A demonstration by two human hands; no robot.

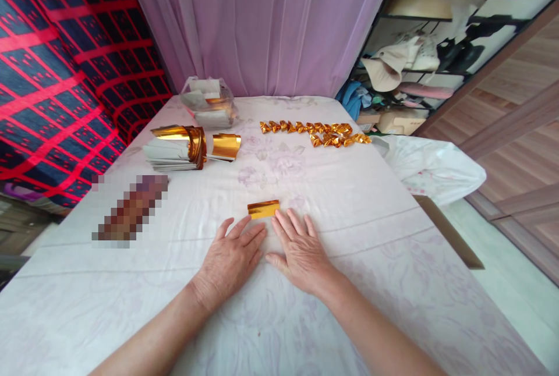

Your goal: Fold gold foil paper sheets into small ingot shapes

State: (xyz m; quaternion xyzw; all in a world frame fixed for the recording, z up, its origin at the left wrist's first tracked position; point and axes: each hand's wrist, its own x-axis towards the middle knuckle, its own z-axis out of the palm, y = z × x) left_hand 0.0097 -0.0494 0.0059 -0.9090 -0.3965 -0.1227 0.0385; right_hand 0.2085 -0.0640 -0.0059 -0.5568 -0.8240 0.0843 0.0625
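on the cloth-covered bench (pixel 371 201), both hands lie flat and open, gripping nothing. left hand (pixel 229 259) and right hand (pixel 301 254) sit side by side, fingertips just short of the folded gold paper (pixel 263 209). to fold it well, i'd say press the crease evenly with both sets of fingertips. finished gold pieces (pixel 314 131) line up at the far edge; the paper stack (pixel 174 152) waits far left.

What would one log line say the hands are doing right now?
left hand: flat, open on white cloth | right hand: flat, open | fingertips by folded gold paper | gold sheet stack far left | folded gold pieces far right
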